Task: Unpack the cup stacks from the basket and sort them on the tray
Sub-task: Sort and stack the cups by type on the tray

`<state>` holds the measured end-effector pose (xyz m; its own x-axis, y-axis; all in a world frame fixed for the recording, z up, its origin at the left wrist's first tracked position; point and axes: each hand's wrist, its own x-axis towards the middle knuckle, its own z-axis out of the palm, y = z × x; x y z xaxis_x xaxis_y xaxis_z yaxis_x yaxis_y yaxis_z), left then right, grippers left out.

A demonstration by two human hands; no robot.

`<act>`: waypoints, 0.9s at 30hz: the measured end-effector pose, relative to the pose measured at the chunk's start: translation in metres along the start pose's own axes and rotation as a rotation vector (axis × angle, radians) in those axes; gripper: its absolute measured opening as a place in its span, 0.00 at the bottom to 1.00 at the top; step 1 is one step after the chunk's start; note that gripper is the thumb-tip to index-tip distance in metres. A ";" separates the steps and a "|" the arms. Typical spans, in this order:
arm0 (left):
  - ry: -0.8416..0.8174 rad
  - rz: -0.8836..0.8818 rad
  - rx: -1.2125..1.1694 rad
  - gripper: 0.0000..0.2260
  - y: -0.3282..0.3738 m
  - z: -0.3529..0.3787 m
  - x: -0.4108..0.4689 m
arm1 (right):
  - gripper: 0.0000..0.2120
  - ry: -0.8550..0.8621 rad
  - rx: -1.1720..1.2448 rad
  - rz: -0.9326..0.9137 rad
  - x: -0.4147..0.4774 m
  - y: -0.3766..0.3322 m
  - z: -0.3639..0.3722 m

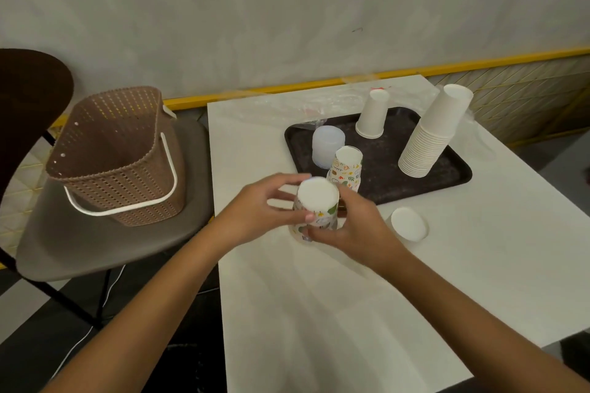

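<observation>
Both hands hold an upside-down stack of patterned paper cups (pixel 317 206) over the white table, just in front of the dark tray (pixel 447 169). My left hand (pixel 268 204) grips it from the left and my right hand (pixel 354 223) from the right and below. On the tray stand another patterned cup stack (pixel 346 167), a translucent plastic cup stack (pixel 327 145), a short white cup stack (pixel 372 113) and a tall leaning white cup stack (pixel 434 134). The brown woven basket (pixel 118 153) sits on a chair to the left.
A white cup stack (pixel 408 223) stands upside down on the table (pixel 319 313) right of my hands. Crumpled clear plastic wrap (pixel 287 105) lies behind the tray. The grey chair seat (pixel 95 249) holds the basket. A wall with a yellow rail runs behind.
</observation>
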<state>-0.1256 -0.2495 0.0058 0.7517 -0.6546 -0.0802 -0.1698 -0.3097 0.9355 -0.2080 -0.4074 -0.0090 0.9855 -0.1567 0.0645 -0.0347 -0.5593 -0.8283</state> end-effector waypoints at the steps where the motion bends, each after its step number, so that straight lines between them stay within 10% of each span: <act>1: 0.015 0.033 0.007 0.23 0.011 -0.003 0.004 | 0.30 0.022 -0.015 -0.019 0.004 -0.009 -0.010; 27: 0.259 -0.098 0.033 0.25 0.032 0.050 0.135 | 0.32 -0.191 -0.029 -0.086 0.134 0.077 -0.087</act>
<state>-0.0612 -0.3822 0.0081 0.9026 -0.4239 -0.0750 -0.1059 -0.3876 0.9157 -0.0931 -0.5419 -0.0153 0.9985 0.0486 0.0251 0.0490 -0.5876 -0.8077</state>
